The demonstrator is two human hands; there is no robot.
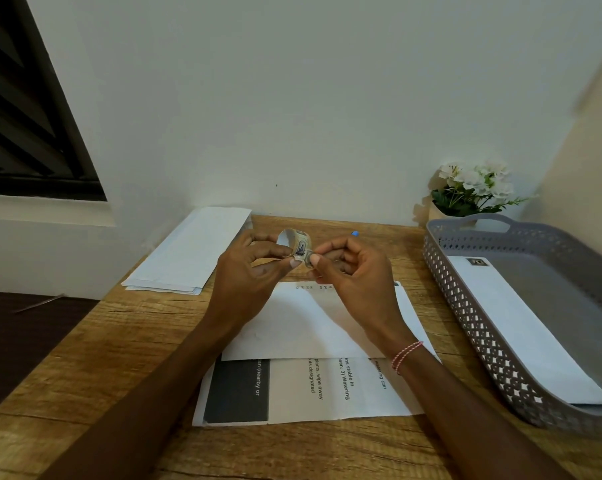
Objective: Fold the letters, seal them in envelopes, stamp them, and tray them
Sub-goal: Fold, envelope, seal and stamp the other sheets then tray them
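A small roll of stamps (296,243) is held up above the desk. My left hand (254,275) grips the roll between thumb and fingers. My right hand (355,268) pinches the stamp at the roll's loose end. Below my hands a white envelope (292,327) lies across printed letter sheets (303,389). At the right stands a grey perforated tray (465,306) with one stamped envelope (521,327) lying in it. A stack of blank envelopes (192,251) lies at the desk's back left.
A pot of white flowers (472,188) stands behind the tray in the corner. A small blue object (355,233) shows just past my right fingers. The wooden desk (119,358) ends at the left, with dark floor beyond it.
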